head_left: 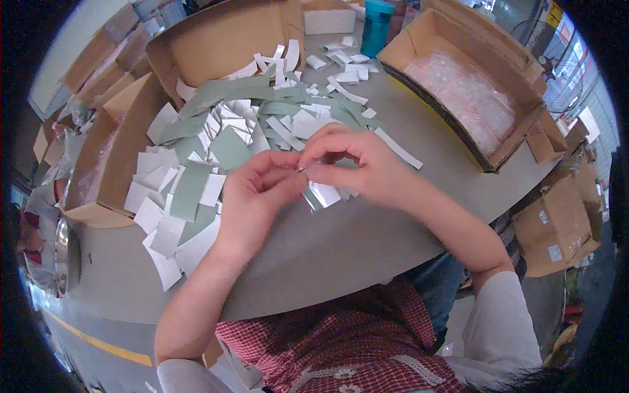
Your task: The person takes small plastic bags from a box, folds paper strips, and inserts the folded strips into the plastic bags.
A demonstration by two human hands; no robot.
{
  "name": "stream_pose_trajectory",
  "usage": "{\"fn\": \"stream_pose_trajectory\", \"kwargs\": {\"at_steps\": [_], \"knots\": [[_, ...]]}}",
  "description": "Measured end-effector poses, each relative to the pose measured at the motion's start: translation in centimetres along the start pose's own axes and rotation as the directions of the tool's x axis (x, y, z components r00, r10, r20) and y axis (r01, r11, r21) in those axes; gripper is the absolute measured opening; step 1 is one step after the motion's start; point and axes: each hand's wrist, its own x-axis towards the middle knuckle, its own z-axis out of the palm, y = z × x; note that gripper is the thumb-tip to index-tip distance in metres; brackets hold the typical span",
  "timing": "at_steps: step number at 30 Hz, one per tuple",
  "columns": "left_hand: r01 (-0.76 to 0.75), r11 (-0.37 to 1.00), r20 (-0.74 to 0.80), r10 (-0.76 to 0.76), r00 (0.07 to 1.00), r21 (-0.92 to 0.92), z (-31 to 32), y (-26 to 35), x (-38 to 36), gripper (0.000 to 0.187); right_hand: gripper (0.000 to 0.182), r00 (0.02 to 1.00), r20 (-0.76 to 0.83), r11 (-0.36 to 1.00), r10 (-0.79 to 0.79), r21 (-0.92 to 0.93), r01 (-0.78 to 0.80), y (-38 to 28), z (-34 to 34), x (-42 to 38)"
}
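My left hand (262, 187) and my right hand (350, 164) meet over the grey table, fingertips pinched together. Between them hangs a small clear plastic bag (321, 196), shiny, with something white and greenish inside and faint dark print. Both hands grip its upper edge; the fingers hide that part. Just beyond and to the left of my hands spreads a pile of white and grey-green paper pieces (230, 149), some long strips, some short cards. One white strip (398, 149) lies just right of my right hand.
An open cardboard box (452, 124) holding clear plastic bags (462, 92) stands at right. Another box (124, 157) sits at left, and a box lid (223, 46) behind the pile. Small white packets (347, 62) and a teal bottle (377, 29) are at the back.
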Motion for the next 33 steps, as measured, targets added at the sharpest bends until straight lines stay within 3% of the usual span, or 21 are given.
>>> {"fn": "stream_pose_trajectory", "kwargs": {"at_steps": [5, 11, 14, 17, 19, 20, 22, 25, 28, 31, 33], "knots": [[-0.036, 0.999, 0.004, 0.036, 0.999, -0.026, -0.9, 0.2, 0.5, 0.026, 0.011, 0.994, 0.002, 0.988, 0.113, 0.104, -0.112, -0.1, -0.2, -0.2], [-0.108, 0.976, -0.063, 0.122, 0.991, 0.188, -0.3, 0.2, 0.1, 0.026, 0.017, 0.992, -0.002, 0.986, 0.13, 0.105, -0.129, -0.4, 0.8, -0.4], [-0.165, 0.964, -0.065, 0.182, 0.981, 0.208, 0.1, 0.0, 0.1, 0.028, 0.017, 0.987, -0.056, 0.975, 0.149, 0.175, -0.137, -0.3, 0.7, -0.4], [-0.022, 0.963, 0.015, 0.019, 1.0, 0.268, 0.7, 0.6, -0.4, 0.031, 0.017, 0.984, -0.088, 0.955, 0.158, 0.266, -0.13, -0.5, 0.8, -0.3], [-0.007, 0.992, 0.058, 0.0, 0.998, 0.127, 0.6, -0.5, -0.2, 0.033, 0.019, 0.986, -0.082, 0.956, 0.144, 0.268, -0.117, -0.8, 1.0, -0.4], [0.003, 0.998, 0.081, -0.007, 0.997, 0.056, 0.5, -0.9, -0.1, 0.033, 0.021, 0.994, -0.086, 0.98, 0.074, 0.191, -0.056, -0.9, 1.0, -0.3], [0.026, 0.986, 0.069, -0.037, 0.997, 0.164, 0.2, -0.3, 0.0, 0.032, 0.026, 0.995, -0.081, 0.997, -0.063, 0.035, 0.066, -0.9, 0.8, -0.2], [0.013, 0.951, 0.124, -0.053, 0.991, 0.307, -0.5, -0.4, 0.1, 0.029, 0.031, 0.998, 0.024, 0.993, -0.057, -0.099, 0.06, -0.9, 0.0, -0.2], [-0.074, 0.925, 0.179, 0.006, 0.984, 0.372, -0.4, -0.1, 0.0, 0.026, 0.029, 0.941, 0.323, 0.965, 0.096, -0.263, -0.008, -1.2, -1.9, -0.1], [-0.049, 0.935, 0.174, -0.013, 0.985, 0.351, -0.8, 0.9, -0.1, 0.028, 0.028, 0.935, 0.352, 0.963, 0.041, -0.265, 0.057, -1.2, -2.8, 0.1], [-0.007, 0.945, 0.173, -0.053, 0.983, 0.327, -1.2, 1.2, 0.1, 0.027, 0.028, 0.978, 0.205, 0.988, -0.043, -0.138, 0.072, -1.3, -2.4, 0.0]]}}
